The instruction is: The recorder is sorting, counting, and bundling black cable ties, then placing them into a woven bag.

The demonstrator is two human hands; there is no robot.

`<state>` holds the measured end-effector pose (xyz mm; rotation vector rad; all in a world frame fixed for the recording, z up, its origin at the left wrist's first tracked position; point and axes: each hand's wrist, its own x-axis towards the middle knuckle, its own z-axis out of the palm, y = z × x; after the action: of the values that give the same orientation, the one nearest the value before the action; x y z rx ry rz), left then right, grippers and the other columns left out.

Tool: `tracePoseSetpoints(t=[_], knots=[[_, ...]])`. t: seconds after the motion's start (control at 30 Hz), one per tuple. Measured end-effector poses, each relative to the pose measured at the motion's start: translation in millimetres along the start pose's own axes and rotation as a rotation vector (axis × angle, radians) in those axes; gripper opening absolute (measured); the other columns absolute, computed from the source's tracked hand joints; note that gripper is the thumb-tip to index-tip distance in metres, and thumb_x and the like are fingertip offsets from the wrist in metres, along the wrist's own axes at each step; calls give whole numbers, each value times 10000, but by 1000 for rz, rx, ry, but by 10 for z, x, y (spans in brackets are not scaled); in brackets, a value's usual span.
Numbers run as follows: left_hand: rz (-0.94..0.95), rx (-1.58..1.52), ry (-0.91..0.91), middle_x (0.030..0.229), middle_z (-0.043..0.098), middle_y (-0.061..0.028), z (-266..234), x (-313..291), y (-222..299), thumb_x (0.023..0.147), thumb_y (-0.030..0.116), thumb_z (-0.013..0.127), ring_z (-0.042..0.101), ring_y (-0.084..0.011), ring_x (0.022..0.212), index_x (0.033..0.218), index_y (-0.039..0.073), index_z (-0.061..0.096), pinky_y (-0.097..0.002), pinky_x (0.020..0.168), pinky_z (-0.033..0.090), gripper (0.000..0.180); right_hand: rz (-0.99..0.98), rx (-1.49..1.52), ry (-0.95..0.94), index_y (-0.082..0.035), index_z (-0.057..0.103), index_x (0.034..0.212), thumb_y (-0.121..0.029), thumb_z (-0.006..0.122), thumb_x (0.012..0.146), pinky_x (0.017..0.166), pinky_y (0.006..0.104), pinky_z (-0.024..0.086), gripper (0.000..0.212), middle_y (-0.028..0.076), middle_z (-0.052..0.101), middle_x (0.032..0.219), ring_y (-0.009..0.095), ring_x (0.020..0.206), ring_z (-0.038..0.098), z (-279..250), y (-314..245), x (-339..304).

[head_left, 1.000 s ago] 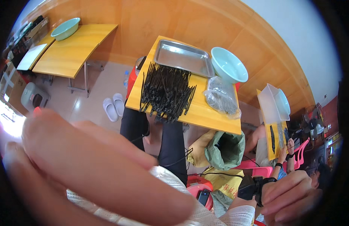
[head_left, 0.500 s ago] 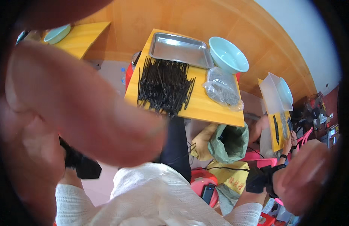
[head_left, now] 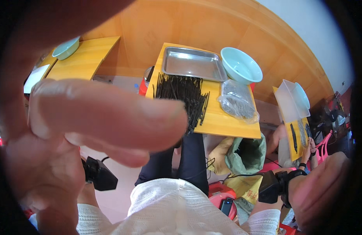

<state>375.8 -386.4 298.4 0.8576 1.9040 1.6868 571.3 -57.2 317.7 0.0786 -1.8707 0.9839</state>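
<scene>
1. Centre table (head_left: 220, 127): tray (head_left: 192, 64) along far edge; basin (head_left: 243, 64) at far right corner, just beside tray.
2. Rods (head_left: 183, 88): heaped on left part of same table, on tray's near side.
3. Bag (head_left: 237, 101): right of rods, nearer than basin.
4. Sack (head_left: 245, 166): by the table's near right corner, lower than the tabletop.
5. Left table (head_left: 89, 55): well apart, far left; second basin (head_left: 66, 49) on it.
6. Right table (head_left: 299, 143): bin (head_left: 292, 102) at far end, third basin (head_left: 302, 96) right of bin; co-worker's hand (head_left: 307, 150) at near end.
7. Left hand (head_left: 52, 156): near left, partly before rods. Right hand (head_left: 321, 188): near right.
</scene>
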Motion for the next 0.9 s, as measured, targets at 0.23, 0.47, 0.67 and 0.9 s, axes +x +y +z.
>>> tracePoseSetpoints(t=[0.23,0.47,0.67,0.9], knots=[[581,298,434,1030,494,-206,691,119,165,739,428,649,609,-214,727,1325,-97,99,-236,521,521,960,-186,-47,70,14,575,855,-147,441,888,422,239,382,211,121,532,605,151,401,469,-332,56,-139],[631,80,454,731,563,-123,520,347,-630,760,391,625,566,-170,571,1290,-106,233,-252,536,500,826,183,-326,101,73,588,909,-153,411,912,406,193,359,287,95,551,635,110,416,470,-804,286,-461],[290,-48,420,867,558,-57,137,301,-1437,843,258,569,567,-107,734,1245,-41,366,-191,632,469,541,879,1,669,-13,620,910,-200,448,897,329,187,281,255,13,521,593,56,372,377,-2013,1577,-1600],[134,-208,360,855,591,-61,619,766,-1552,852,166,547,590,-115,735,1100,-4,498,-195,617,493,305,1379,40,62,-36,615,911,-222,559,834,352,198,328,209,39,599,666,61,379,419,-907,3230,-2315]])
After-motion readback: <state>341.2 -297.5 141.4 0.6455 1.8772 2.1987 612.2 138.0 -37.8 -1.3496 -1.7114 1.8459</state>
